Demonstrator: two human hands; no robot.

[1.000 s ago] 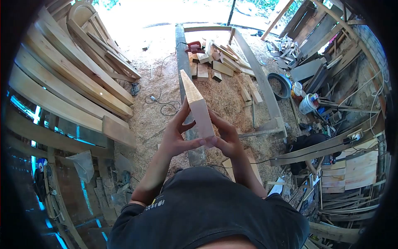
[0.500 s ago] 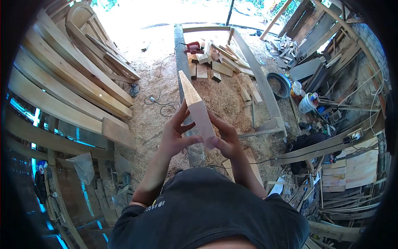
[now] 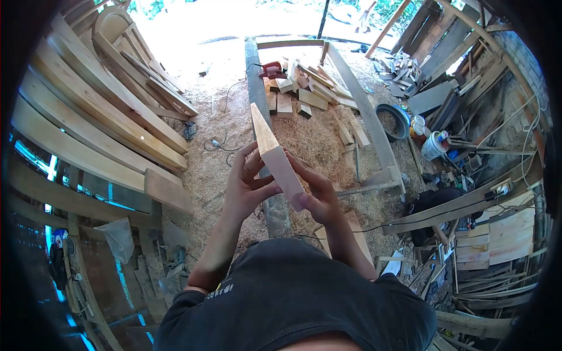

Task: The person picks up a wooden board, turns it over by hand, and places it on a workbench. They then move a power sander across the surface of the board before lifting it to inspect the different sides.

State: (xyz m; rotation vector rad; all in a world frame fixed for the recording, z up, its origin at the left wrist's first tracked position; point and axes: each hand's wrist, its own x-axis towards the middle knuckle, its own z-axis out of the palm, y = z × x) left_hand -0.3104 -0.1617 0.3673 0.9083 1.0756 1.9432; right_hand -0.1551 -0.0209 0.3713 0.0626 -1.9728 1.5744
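Observation:
A pale wooden block (image 3: 281, 167) is held up in front of my chest, tilted, with its narrow far end pointing away to the upper left. On its left side my left hand (image 3: 249, 181) grips it, fingers behind and thumb against the lower part. From the other side my right hand (image 3: 315, 190) holds the near end, its thumb pressed on the lower corner. Some fingertips of both hands are hidden behind the wood. Beneath the block runs a long grey beam (image 3: 256, 79) of a wooden frame.
Cut wood pieces (image 3: 310, 96) and a red power tool (image 3: 273, 70) lie within the frame. Long boards (image 3: 111, 99) lean at left. A dark tub (image 3: 393, 121) and a white bucket (image 3: 434, 146) stand at right. A cable (image 3: 374, 227) crosses near my right arm. Sawdust covers the ground.
The block has turned slightly, its near end shifting a little to the right. My left hand has changed its hold, with the fingers more spread and the thumb higher.

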